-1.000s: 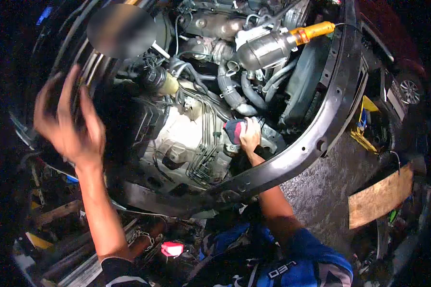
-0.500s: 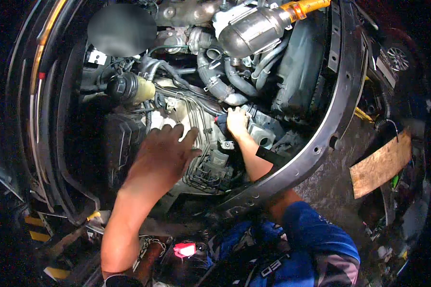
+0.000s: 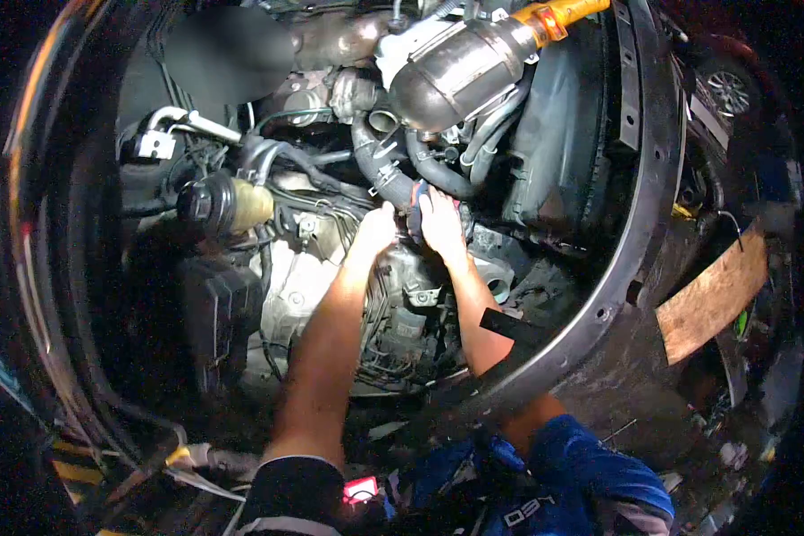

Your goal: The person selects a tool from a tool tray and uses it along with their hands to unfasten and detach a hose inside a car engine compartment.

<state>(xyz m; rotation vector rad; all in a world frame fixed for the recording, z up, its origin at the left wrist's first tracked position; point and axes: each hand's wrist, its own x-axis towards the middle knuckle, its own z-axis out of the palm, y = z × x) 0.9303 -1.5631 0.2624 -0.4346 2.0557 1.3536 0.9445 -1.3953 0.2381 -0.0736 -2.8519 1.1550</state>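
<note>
Deep in the engine bay, my right hand (image 3: 441, 228) is wrapped round a dark blue thing with red parts (image 3: 417, 198), whose kind I cannot make out. It lies against the lower end of a thick grey hose (image 3: 391, 183) with a metal clamp. Close beside it on the left, my left hand (image 3: 375, 230) has its fingers drawn together near the same hose end. Its fingertips are partly hidden, and what they hold, if anything, does not show. Below the hands run thin metal pipes (image 3: 373, 304).
A caged work lamp (image 3: 460, 80) with an orange handle hangs above the hands. A reservoir (image 3: 252, 205) with a black cap stands at left. The curved front crossmember (image 3: 598, 313) passes under my right arm. A brown board (image 3: 713, 295) lies outside at right.
My left hand has reached forward and right, from spread over the pipes to closed beside my right hand. My right hand has moved slightly forward with the dark blue thing.
</note>
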